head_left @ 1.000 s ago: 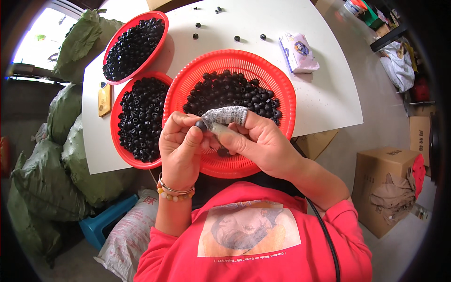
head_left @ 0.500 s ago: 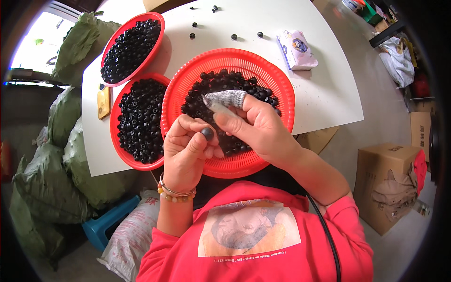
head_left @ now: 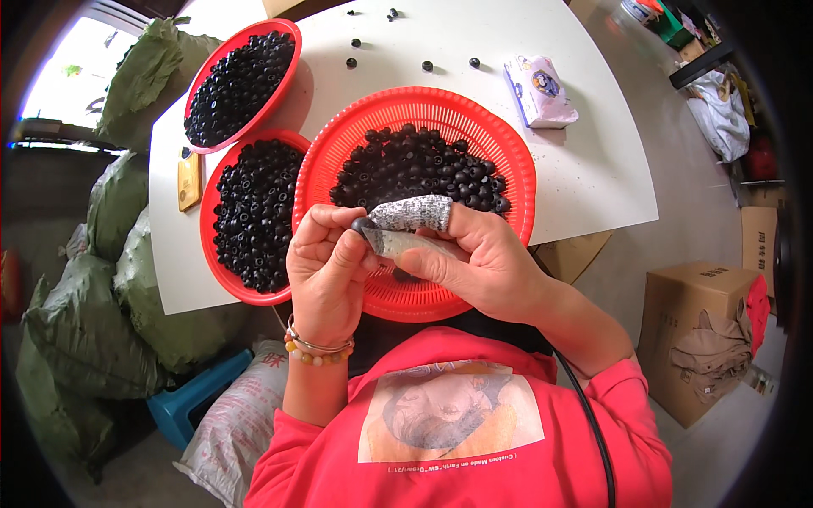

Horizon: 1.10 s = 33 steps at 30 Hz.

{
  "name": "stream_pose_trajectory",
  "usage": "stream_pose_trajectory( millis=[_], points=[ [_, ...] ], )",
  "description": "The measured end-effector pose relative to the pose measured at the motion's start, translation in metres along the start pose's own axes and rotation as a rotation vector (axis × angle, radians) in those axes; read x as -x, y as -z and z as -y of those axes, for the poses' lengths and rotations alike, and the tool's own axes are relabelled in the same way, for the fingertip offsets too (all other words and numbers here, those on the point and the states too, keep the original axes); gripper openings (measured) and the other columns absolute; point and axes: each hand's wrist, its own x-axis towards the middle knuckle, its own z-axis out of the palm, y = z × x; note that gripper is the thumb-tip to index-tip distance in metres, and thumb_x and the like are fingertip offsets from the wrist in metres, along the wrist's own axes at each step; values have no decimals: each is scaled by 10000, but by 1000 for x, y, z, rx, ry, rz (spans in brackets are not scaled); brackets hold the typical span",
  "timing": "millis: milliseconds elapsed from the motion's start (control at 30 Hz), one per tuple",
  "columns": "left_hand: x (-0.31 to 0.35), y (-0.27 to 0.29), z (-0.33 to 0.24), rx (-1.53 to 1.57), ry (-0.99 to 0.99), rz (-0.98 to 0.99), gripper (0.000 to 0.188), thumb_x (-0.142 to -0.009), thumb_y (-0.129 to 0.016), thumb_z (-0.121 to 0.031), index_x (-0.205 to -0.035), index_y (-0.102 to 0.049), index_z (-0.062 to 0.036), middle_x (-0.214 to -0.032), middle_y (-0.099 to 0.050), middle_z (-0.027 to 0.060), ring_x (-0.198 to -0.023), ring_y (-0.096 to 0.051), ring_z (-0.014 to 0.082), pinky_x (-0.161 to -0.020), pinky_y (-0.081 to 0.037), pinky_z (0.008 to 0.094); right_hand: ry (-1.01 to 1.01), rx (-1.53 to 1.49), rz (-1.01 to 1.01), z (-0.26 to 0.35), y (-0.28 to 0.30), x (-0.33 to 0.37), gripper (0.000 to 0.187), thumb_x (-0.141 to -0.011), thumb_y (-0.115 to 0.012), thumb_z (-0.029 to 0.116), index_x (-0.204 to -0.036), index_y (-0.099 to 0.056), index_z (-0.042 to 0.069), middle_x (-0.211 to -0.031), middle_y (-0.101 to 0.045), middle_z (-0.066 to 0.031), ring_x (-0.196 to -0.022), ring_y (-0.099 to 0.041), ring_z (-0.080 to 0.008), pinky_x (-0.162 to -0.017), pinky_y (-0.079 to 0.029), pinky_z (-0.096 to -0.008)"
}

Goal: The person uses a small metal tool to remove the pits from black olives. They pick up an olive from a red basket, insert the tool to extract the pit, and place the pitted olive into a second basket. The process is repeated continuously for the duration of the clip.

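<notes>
The person's left hand (head_left: 324, 264) pinches a round black piece (head_left: 362, 225) between thumb and fingers, above the red basket (head_left: 506, 140). The right hand (head_left: 493, 264) is closed round a slim pale tool (head_left: 405, 244), with a grey knitted cover (head_left: 412, 211) over a finger; the tool's tip seems to meet the piece, so I'd judge that one partway through. Below and beyond them, the basket holds a broad heap of black pieces (head_left: 423, 165), which suggests plenty left. Beside it on the left, a red basin (head_left: 206, 229) is piled with pieces, many showing hollow ends, perhaps finished. Farther off, a second basin (head_left: 295, 72) is also heaped, its contents' state unclear from here. Across the white desk (head_left: 593, 169), a few stray pieces (head_left: 427, 66) lie scattered.
</notes>
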Motion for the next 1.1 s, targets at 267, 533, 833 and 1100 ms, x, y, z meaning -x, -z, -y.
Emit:
stream_pose_trajectory(
  millis=[267,533,833,1100],
  points=[
    [-1,0,2,13,-34,21,93,-828,-475,-10,-916,-453,-28,-882,-524,56,-691,-539,71,-576,-461,153,-15,-7,9,0,1,0,272,-819,-531,90,-1069,-494,-9,-984,-562,-50,-912,-495,-78,-804,-408,-229],
    [0,1,1,-90,-85,-31,94,-780,-545,10,-835,-473,-17,-789,-532,74,-606,-503,78,-535,-421,170,-54,-42,23,2,1,0,238,-823,-518,73,-1049,-504,0,-988,-559,-43,-913,-497,-78,-803,-409,-227],
    [-1,2,4,-247,-178,-17,74,-803,-522,-18,-861,-476,-25,-817,-526,65,-605,-492,60,-530,-417,155,-12,-67,-6,-3,-2,-1,231,-829,-508,68,-1051,-502,2,-973,-557,-34,-906,-493,-72,-800,-408,-226],
    [-2,4,1,102,-17,-43,100,-811,-529,-52,-891,-477,-21,-827,-547,67,-619,-515,91,-544,-440,181,-22,-87,46,3,-1,1,243,-836,-508,95,-1061,-500,3,-978,-561,-40,-899,-496,-69,-797,-405,-224]
  ],
)
